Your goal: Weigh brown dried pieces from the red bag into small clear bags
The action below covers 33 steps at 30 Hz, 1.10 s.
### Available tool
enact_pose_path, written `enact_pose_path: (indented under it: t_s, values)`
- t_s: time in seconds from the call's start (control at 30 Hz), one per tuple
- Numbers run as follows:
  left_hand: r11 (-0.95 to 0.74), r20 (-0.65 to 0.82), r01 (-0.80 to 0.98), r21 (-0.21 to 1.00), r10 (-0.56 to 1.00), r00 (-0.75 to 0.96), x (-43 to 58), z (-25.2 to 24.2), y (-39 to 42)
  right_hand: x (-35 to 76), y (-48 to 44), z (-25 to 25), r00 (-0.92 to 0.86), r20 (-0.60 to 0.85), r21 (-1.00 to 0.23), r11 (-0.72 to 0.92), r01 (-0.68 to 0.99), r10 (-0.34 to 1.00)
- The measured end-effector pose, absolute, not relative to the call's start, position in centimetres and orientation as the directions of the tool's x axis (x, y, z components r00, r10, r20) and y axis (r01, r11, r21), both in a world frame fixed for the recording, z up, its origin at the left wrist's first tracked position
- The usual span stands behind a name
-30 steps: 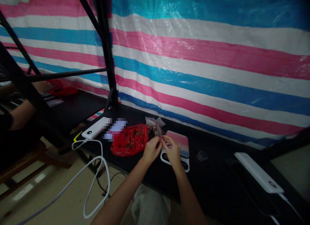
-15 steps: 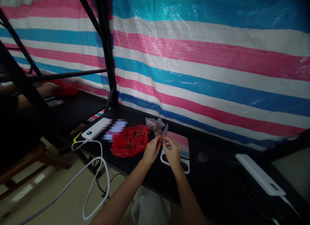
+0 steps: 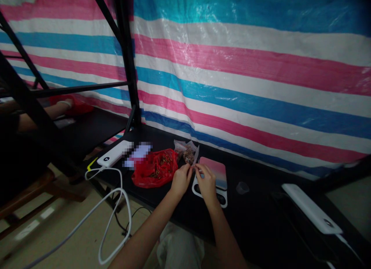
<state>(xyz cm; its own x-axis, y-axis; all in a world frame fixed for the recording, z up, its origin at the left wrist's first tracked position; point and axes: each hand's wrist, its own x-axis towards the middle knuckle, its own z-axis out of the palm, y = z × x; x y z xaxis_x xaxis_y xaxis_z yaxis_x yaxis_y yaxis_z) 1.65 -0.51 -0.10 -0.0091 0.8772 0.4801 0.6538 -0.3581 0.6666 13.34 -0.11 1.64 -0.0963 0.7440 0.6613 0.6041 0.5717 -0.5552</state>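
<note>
My left hand (image 3: 181, 181) and my right hand (image 3: 206, 181) meet fingertip to fingertip, both closed in a pinch on a small clear plastic bag (image 3: 196, 155) that stands up between them. Whether anything lies inside this bag I cannot make out. Just beyond the fingers lie clear bags (image 3: 189, 154) filled with small brown pieces. A red plastic bag (image 3: 140, 180), open at the top and holding many small brown pieces, rests left of my left hand. Partly beneath my right hand sits a flat white device with a pink-to-blue top (image 3: 215, 172), resembling a small scale.
Right of the device is a small clear round cup (image 3: 242, 188). White power banks lie at the left (image 3: 114, 154) and right (image 3: 311, 209) of the black table (image 3: 255, 222); a white cable (image 3: 129, 207) hangs off its left side. Another person's arm (image 3: 43, 116) reaches over a neighbouring table.
The small clear bag between my fingertips has shifted slightly left and tilted a little. My hands stay in nearly the same place.
</note>
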Motion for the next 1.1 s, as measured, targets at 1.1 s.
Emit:
enact_pose_path:
  t_s: [1.1]
  values:
    - [-0.398, 0.566, 0.704, 0.588, 0.824, -0.006, 1.6, 0.4, -1.3, 13.8, -0.8, 1.7, -0.252, 0.706, -0.217, 0.541, 0.812, 0.662]
